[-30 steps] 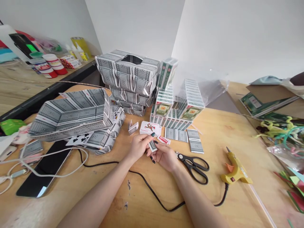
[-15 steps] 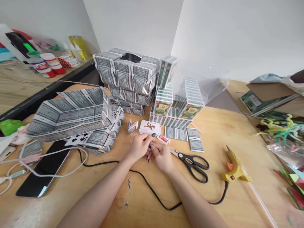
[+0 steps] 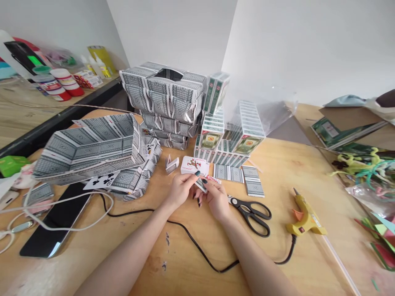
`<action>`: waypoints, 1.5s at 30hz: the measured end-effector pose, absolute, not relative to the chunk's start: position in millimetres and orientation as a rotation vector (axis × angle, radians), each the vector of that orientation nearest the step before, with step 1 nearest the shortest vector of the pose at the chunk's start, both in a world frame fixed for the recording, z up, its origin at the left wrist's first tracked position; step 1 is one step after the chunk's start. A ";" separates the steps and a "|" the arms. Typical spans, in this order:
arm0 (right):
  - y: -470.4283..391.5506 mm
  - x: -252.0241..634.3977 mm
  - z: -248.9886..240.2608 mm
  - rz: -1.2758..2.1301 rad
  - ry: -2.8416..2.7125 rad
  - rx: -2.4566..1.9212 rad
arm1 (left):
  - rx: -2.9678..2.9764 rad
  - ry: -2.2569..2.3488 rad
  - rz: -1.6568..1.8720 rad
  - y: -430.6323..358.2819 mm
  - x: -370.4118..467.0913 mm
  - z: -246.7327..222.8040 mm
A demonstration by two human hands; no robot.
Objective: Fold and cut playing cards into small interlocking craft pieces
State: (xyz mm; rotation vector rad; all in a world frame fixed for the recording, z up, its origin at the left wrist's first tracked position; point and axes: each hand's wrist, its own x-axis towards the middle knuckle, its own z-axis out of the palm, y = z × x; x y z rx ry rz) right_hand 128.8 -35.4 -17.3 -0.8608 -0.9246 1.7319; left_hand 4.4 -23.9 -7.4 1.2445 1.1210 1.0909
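Between my two hands is a small playing card (image 3: 201,185), its grey patterned back partly showing and the rest hidden by fingers. My left hand (image 3: 182,189) pinches its left end with the thumb on top. At the other end, my right hand (image 3: 217,199) grips it between thumb and fingers. Just beyond them lies a stack of cards (image 3: 191,163) with a joker face up. A folded card (image 3: 172,164) stands to the left of that stack. Black-handled scissors (image 3: 251,211) rest to the right of my right hand.
A yellow glue gun (image 3: 305,218) lies at right, its black cord crossing the table. Boxes made of folded cards (image 3: 166,96) are stacked behind, beside packed card decks (image 3: 247,131). An open card tray (image 3: 89,148) and a phone (image 3: 55,222) are at left.
My right hand has shifted slightly right, away from my left, and turned. More of the card's patterned back now shows between them.
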 end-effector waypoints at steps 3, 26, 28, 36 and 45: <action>-34.9 130.0 -15.6 1.488 -0.889 -1.002 | 1.496 1.294 1.122 -25.5 3.0 -8.9; -30.5 134.5 -14.4 1.528 -0.761 -0.897 | 1.456 1.176 1.203 -27.1 4.0 -12.7; -29.8 134.3 -14.4 1.514 -0.771 -0.875 | 1.493 1.173 1.242 -26.2 3.0 -13.1; -31.7 133.9 -15.4 1.324 -0.972 -0.976 | 1.455 1.182 1.255 -25.3 4.0 -12.7; -31.1 132.7 -15.0 1.535 -0.984 -0.925 | 1.515 1.259 1.180 -25.3 2.2 -15.0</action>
